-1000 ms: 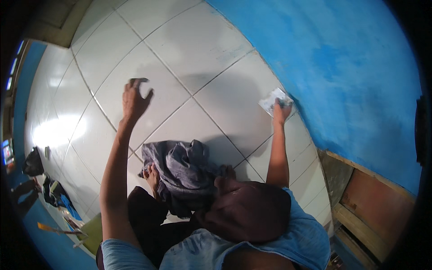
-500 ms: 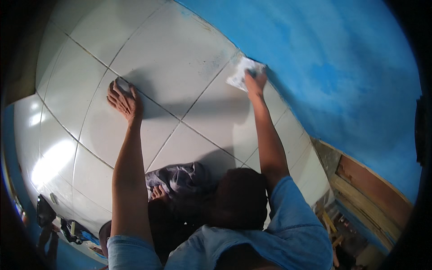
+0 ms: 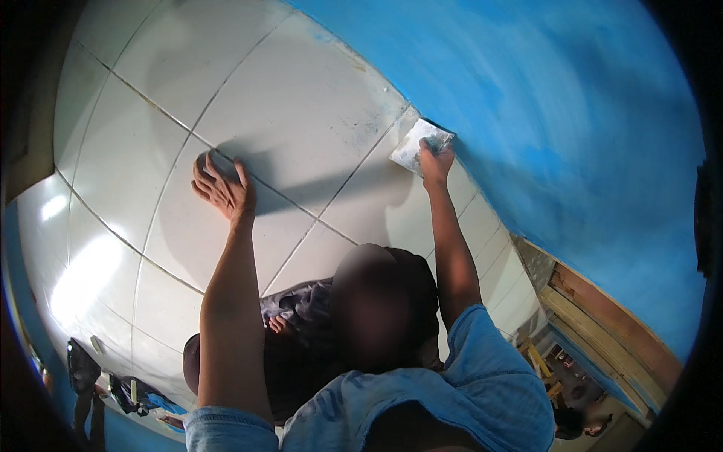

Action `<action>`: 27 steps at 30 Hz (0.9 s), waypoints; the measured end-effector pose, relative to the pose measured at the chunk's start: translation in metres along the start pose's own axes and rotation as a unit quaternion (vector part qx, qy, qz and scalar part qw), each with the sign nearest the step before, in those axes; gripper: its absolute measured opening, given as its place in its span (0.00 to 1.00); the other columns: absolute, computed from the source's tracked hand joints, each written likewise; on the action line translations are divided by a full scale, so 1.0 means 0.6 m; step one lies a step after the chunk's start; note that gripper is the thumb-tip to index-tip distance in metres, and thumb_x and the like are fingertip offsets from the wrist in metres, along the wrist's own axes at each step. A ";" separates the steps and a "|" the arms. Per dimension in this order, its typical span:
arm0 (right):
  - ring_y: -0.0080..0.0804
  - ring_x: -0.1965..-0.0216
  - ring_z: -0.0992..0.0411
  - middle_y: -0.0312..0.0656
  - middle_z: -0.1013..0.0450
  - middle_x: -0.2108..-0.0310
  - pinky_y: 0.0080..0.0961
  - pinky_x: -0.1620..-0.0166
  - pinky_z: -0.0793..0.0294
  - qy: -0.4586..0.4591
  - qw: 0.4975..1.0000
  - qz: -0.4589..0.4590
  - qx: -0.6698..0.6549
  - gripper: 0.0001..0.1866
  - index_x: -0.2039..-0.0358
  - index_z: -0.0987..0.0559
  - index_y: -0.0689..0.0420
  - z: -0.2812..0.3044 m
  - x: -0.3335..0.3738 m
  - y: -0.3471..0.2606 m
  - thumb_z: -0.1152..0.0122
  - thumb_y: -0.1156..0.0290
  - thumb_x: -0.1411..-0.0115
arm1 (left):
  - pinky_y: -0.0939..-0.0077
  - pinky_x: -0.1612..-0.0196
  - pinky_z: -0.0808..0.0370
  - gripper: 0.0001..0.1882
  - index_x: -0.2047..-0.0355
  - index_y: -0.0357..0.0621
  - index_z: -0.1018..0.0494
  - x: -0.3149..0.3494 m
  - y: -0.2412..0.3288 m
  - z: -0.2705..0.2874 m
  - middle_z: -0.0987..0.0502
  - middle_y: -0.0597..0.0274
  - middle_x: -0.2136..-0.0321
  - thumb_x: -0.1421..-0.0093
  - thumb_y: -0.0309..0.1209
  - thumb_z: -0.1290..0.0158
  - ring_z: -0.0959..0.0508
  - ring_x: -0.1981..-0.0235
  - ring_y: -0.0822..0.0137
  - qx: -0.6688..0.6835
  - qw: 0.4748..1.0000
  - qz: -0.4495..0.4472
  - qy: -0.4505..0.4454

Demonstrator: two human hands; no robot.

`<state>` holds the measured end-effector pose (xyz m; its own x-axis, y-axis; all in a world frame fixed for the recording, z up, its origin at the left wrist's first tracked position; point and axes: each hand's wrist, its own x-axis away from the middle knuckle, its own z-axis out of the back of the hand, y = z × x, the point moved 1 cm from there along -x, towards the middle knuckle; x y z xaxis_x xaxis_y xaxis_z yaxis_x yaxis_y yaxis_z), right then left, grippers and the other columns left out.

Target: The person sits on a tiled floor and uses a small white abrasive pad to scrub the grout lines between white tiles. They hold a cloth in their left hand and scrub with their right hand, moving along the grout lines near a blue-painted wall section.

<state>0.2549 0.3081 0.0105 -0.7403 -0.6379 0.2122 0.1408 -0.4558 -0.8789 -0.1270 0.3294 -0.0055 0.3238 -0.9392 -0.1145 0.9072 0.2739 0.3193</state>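
My right hand [image 3: 437,162] grips a flat, roughly square white piece with grey smears [image 3: 413,148], thumb on its top face. It lies against the white tiled floor [image 3: 271,98], with its far corner at the foot of the blue wall [image 3: 557,128]. Whether it is a folded cloth, a sheet or a scraper blade, I cannot tell. Off to the left, my left hand [image 3: 224,186] rests on the tiles near a grout line. Its fingers are bent and apart, with nothing in them.
Bluish specks and stains mark the tiles along the wall. Wooden boards [image 3: 602,339] edge an opening at the lower right. Dark items [image 3: 128,392] lie at the lower left. Patterned dark fabric [image 3: 309,305] and a bare foot [image 3: 279,325] are below my arms.
The view has shifted slightly, so floor and wall sit lower and further right. Both hands keep nearly the same places on the floor. The white piece shows more sharply now.
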 end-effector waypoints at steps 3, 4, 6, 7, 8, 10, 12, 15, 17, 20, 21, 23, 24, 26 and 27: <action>0.35 0.56 0.30 0.49 0.30 0.54 0.29 0.53 0.31 -0.045 0.998 0.021 0.036 0.25 0.50 0.34 0.68 -0.019 -0.032 0.000 0.41 0.80 0.51 | 0.54 0.36 0.61 0.33 0.43 0.43 0.45 0.000 0.008 -0.001 0.48 0.50 0.41 0.43 0.49 0.56 0.51 0.37 0.57 0.009 1.000 0.001 -0.012; 0.35 0.56 0.30 0.50 0.30 0.54 0.28 0.53 0.32 -0.037 0.996 0.040 0.078 0.25 0.50 0.34 0.69 -0.017 -0.033 0.005 0.41 0.80 0.51 | 0.54 0.36 0.62 0.33 0.43 0.43 0.45 0.001 0.007 -0.001 0.48 0.50 0.41 0.43 0.49 0.56 0.52 0.37 0.57 0.012 1.000 0.003 -0.015; 0.37 0.56 0.30 0.54 0.31 0.54 0.29 0.54 0.31 -0.023 0.993 0.071 0.090 0.26 0.51 0.34 0.71 -0.010 -0.036 0.021 0.39 0.78 0.51 | 0.54 0.36 0.62 0.33 0.43 0.43 0.45 0.002 0.003 -0.001 0.48 0.50 0.41 0.43 0.49 0.56 0.52 0.37 0.57 0.012 1.000 0.005 -0.017; 0.40 0.57 0.29 0.57 0.31 0.55 0.31 0.55 0.29 -0.017 0.995 0.080 0.063 0.27 0.52 0.35 0.73 0.002 -0.029 0.031 0.38 0.76 0.52 | 0.54 0.36 0.62 0.33 0.43 0.43 0.45 0.001 0.001 0.000 0.48 0.50 0.41 0.43 0.49 0.56 0.52 0.37 0.57 0.012 1.000 0.006 -0.016; 0.43 0.58 0.27 0.61 0.31 0.56 0.33 0.56 0.28 -0.008 0.995 0.090 0.040 0.29 0.53 0.35 0.74 0.012 -0.027 0.035 0.36 0.75 0.53 | 0.54 0.36 0.62 0.33 0.43 0.43 0.45 -0.001 0.007 -0.002 0.48 0.50 0.41 0.43 0.50 0.56 0.52 0.37 0.57 0.015 1.000 0.006 -0.013; 0.38 0.57 0.29 0.53 0.31 0.55 0.29 0.54 0.30 -0.049 0.997 0.050 0.031 0.27 0.51 0.35 0.71 -0.016 -0.006 -0.006 0.39 0.78 0.51 | 0.54 0.36 0.62 0.33 0.42 0.43 0.45 0.002 0.003 0.002 0.48 0.50 0.41 0.43 0.50 0.56 0.51 0.37 0.57 0.009 1.000 0.006 -0.013; 0.35 0.56 0.30 0.48 0.31 0.53 0.29 0.52 0.30 -0.052 0.977 0.158 0.132 0.27 0.49 0.36 0.68 -0.024 -0.028 0.005 0.40 0.80 0.50 | 0.54 0.36 0.62 0.33 0.43 0.43 0.45 0.001 0.006 0.000 0.47 0.50 0.41 0.43 0.50 0.56 0.51 0.37 0.57 0.018 1.000 0.003 -0.014; 0.34 0.56 0.30 0.48 0.31 0.54 0.29 0.52 0.30 -0.097 0.990 0.054 0.088 0.27 0.48 0.36 0.67 0.006 -0.009 0.003 0.40 0.80 0.49 | 0.54 0.36 0.61 0.34 0.43 0.42 0.45 0.001 0.002 0.001 0.47 0.49 0.41 0.43 0.50 0.56 0.51 0.37 0.57 0.008 1.000 0.004 -0.018; 0.32 0.57 0.30 0.47 0.31 0.55 0.28 0.54 0.29 -0.088 0.996 0.019 0.021 0.26 0.49 0.36 0.67 0.015 0.021 -0.015 0.40 0.79 0.48 | 0.54 0.36 0.61 0.34 0.43 0.42 0.45 0.003 0.001 0.003 0.47 0.49 0.41 0.44 0.50 0.56 0.51 0.37 0.57 0.004 1.000 0.007 -0.017; 0.32 0.59 0.29 0.46 0.30 0.55 0.27 0.55 0.29 -0.090 0.995 0.026 0.019 0.25 0.50 0.36 0.67 -0.015 0.016 -0.022 0.40 0.79 0.48 | 0.54 0.36 0.61 0.34 0.43 0.42 0.44 0.002 0.004 0.000 0.47 0.49 0.41 0.44 0.50 0.55 0.51 0.37 0.56 0.018 1.000 0.004 -0.014; 0.33 0.58 0.29 0.47 0.30 0.54 0.27 0.54 0.30 -0.107 0.989 0.086 0.054 0.25 0.49 0.35 0.66 -0.025 -0.006 -0.009 0.40 0.78 0.47 | 0.54 0.36 0.61 0.34 0.43 0.42 0.44 0.000 0.006 -0.002 0.47 0.48 0.41 0.44 0.51 0.55 0.51 0.37 0.56 0.018 1.000 0.002 -0.014; 0.33 0.59 0.29 0.47 0.30 0.55 0.27 0.54 0.30 -0.132 0.968 0.112 0.179 0.24 0.49 0.35 0.66 -0.008 -0.027 0.007 0.40 0.78 0.47 | 0.54 0.36 0.61 0.34 0.44 0.42 0.44 0.001 0.002 -0.003 0.47 0.48 0.41 0.44 0.51 0.55 0.51 0.37 0.56 0.009 1.000 0.000 -0.012; 0.36 0.59 0.28 0.48 0.29 0.57 0.28 0.56 0.29 -0.103 0.986 0.083 0.096 0.24 0.51 0.35 0.67 -0.002 -0.019 0.004 0.39 0.77 0.48 | 0.54 0.36 0.61 0.34 0.43 0.42 0.44 0.000 0.000 -0.002 0.47 0.48 0.41 0.44 0.51 0.56 0.51 0.37 0.56 0.007 1.000 0.000 -0.012; 0.42 0.61 0.27 0.51 0.28 0.60 0.31 0.58 0.28 -0.039 0.997 0.021 -0.067 0.24 0.53 0.34 0.68 0.026 0.011 0.005 0.38 0.76 0.50 | 0.54 0.36 0.61 0.34 0.43 0.42 0.44 0.004 0.000 0.001 0.47 0.48 0.41 0.44 0.51 0.56 0.51 0.37 0.56 0.005 1.000 -0.001 -0.019; 0.42 0.61 0.27 0.51 0.28 0.60 0.31 0.58 0.28 -0.026 0.998 0.052 -0.025 0.25 0.53 0.34 0.68 0.021 0.007 0.011 0.38 0.76 0.50 | 0.54 0.36 0.61 0.34 0.43 0.43 0.44 0.004 0.002 0.002 0.47 0.48 0.42 0.44 0.51 0.56 0.51 0.37 0.56 0.005 1.000 0.004 -0.019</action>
<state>0.2610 0.2949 0.0107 -0.6886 -0.7116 0.1395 0.1808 -0.3549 -0.9173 -0.1255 0.3270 -0.0046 0.3205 -0.9441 -0.0770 0.9019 0.2793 0.3296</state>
